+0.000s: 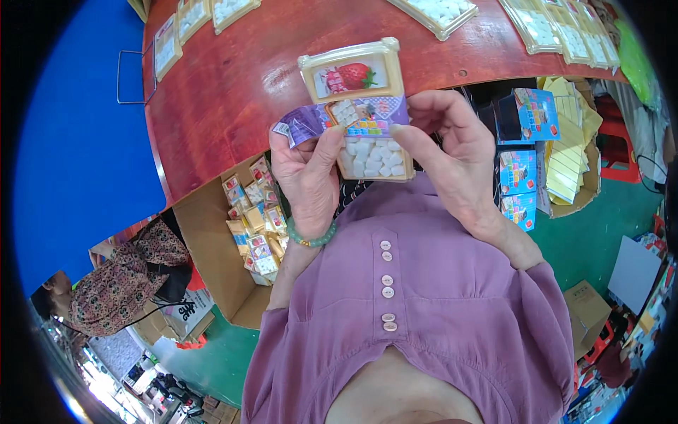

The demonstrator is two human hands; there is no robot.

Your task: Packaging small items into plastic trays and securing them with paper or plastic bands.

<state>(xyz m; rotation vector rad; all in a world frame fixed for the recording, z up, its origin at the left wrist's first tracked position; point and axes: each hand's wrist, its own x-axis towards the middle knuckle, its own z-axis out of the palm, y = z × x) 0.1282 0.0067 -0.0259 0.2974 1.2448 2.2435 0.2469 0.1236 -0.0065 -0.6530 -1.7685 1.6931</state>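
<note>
Head view, upper centre of the frame: a cream plastic tray (371, 159) of white pieces is pinched at its edges by the left hand (305, 177) and the right hand (455, 159). A purple printed paper band (318, 120) is held across it, seemingly to wrap it, above the red table (233, 78).

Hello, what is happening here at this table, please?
A person in a purple shirt holds a small cream plastic box of white pieces with both hands, just over the edge of a red-brown table. The left hand and right hand pinch a printed paper band across the box. A similar box with a strawberry picture lies just behind. A cardboard carton of packed boxes stands below on the left.
</note>
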